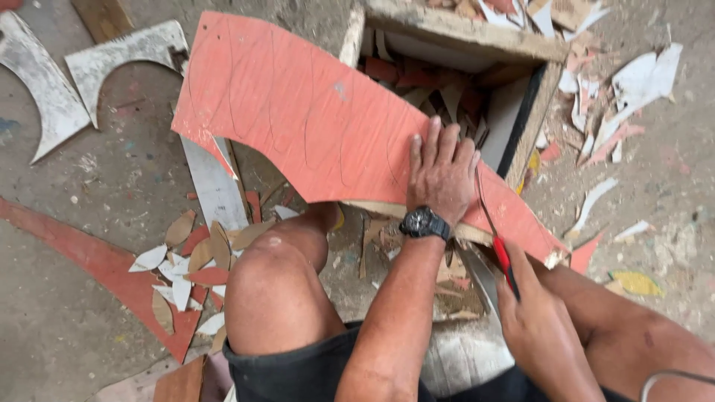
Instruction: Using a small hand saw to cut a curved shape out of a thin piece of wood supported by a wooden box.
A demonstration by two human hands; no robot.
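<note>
A large curved sheet of salmon-red board (pixel 298 112), with pencilled curves on it, lies across the edge of a wooden box (pixel 462 33). My left hand (pixel 441 173), with a black watch on the wrist, presses flat on the sheet's right part. My right hand (pixel 540 316) is closed on the red handle of a thin-bladed saw (pixel 500 249). Its blade runs up along the sheet just to the right of my left hand. My bare knees sit below the sheet.
The wooden box holds red and white offcuts. Several leaf-shaped cut pieces (pixel 186 260) lie on the floor by my left knee. White curved offcuts (pixel 112 56) lie at the top left, and more scraps (pixel 618 97) to the right. A red strip (pixel 97 260) crosses the concrete floor.
</note>
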